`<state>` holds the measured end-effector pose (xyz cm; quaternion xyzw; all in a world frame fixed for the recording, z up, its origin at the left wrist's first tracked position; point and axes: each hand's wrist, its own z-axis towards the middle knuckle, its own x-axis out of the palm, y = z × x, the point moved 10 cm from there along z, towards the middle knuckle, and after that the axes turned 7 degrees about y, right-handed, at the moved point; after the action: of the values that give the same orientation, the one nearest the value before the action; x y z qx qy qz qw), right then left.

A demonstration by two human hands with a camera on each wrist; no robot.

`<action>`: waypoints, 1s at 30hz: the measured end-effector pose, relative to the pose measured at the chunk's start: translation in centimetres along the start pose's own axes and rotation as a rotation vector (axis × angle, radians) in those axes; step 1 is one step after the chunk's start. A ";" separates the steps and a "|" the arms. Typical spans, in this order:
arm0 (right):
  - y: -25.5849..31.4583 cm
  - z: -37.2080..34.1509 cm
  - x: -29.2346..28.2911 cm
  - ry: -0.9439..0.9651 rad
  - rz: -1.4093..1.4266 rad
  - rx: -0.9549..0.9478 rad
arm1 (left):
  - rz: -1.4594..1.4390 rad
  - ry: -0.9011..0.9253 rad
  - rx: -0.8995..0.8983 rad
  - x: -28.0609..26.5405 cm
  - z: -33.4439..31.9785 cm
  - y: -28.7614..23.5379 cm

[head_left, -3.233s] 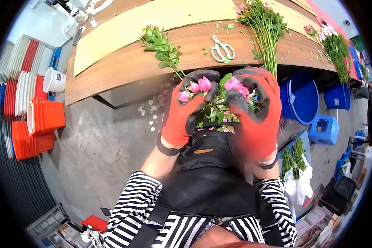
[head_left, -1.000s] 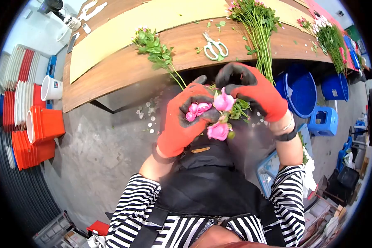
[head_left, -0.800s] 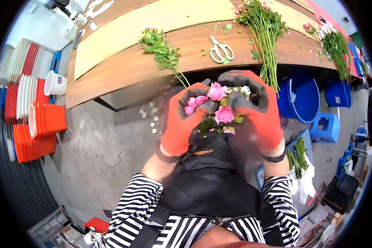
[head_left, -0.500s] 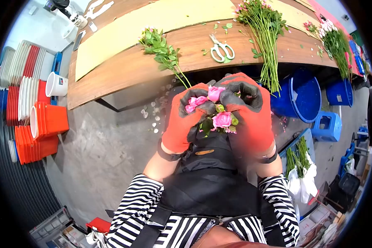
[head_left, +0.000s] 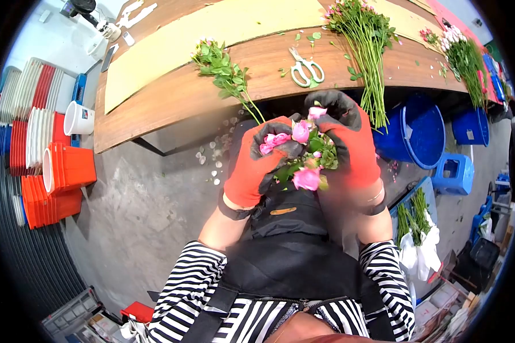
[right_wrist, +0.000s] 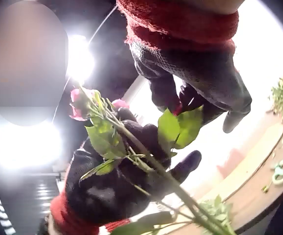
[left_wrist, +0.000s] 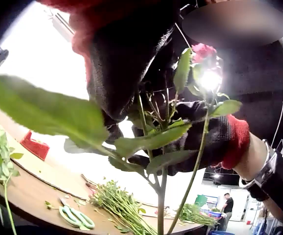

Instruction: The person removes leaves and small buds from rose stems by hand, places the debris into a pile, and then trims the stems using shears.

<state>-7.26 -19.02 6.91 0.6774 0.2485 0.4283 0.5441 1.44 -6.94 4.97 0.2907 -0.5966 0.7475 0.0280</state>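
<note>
My left hand (head_left: 252,163), in a red glove with black palm, grips spray rose stems. Small pink rose blooms (head_left: 274,142) show between its thumb and fingers. Beside them stand another pink bloom (head_left: 300,131) and, lower, a slightly blurred one (head_left: 307,179), with green leaves (head_left: 325,153) to their right. My right hand (head_left: 353,140), gloved alike, pinches a pink rose bloom (head_left: 317,112) at its fingertips, just above the bunch. The left wrist view shows the leafy rose stem (left_wrist: 162,200) running down below both hands. In the right wrist view a leafy stem (right_wrist: 146,154) crosses before my left hand.
On the wooden table (head_left: 171,97) lie green-handled scissors (head_left: 307,70), a small leafy rose spray (head_left: 223,71) and a large bunch of long stems (head_left: 369,68). Blue buckets (head_left: 420,137) and a blue stool (head_left: 453,174) stand right. Orange crates (head_left: 68,166) stand left. Petals litter the floor.
The right hand has gone from the lower blooms up and away to the right, and a pink bloom now shows at its fingertips. The left hand has kept its grip nearly in place.
</note>
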 end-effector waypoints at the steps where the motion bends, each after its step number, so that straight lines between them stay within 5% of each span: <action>1: 1.6 -0.1 -0.2 -0.088 -0.124 -0.187 | 0.054 -0.003 0.051 -0.2 0.2 -0.3; 9: 5.0 -2.0 0.7 0.049 -0.251 -0.063 | 0.497 -0.022 0.127 1.5 -0.3 -3.1; 13: 7.5 -2.5 3.1 0.267 -1.021 -0.291 | 0.751 0.020 0.195 2.8 -0.5 -4.0; 16: 8.5 -3.0 3.8 0.254 -1.142 -0.383 | 0.828 0.076 0.243 3.5 -0.6 -4.3; 17: 8.6 -3.0 3.7 0.224 -1.108 -0.450 | 0.792 0.084 0.229 3.5 -0.6 -4.1; 20: 4.0 -0.6 2.6 0.335 -0.294 0.168 | 0.451 0.018 0.071 2.4 -0.5 -3.1; 24: 2.4 1.3 1.1 0.230 0.214 -0.111 | 0.249 -0.105 0.025 1.2 -0.5 -3.2; 28: 3.4 -0.8 0.0 -0.094 -0.010 -0.199 | 0.068 -0.323 0.086 -0.6 -1.1 -2.7; 30: 2.3 -2.0 0.6 0.006 -0.153 -0.043 | 0.017 -0.384 0.079 -1.3 -1.2 -2.5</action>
<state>-8.95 -18.18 9.33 0.6433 0.2917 0.3927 0.5890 3.00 -4.73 6.43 0.4238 -0.5636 0.7013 -0.1043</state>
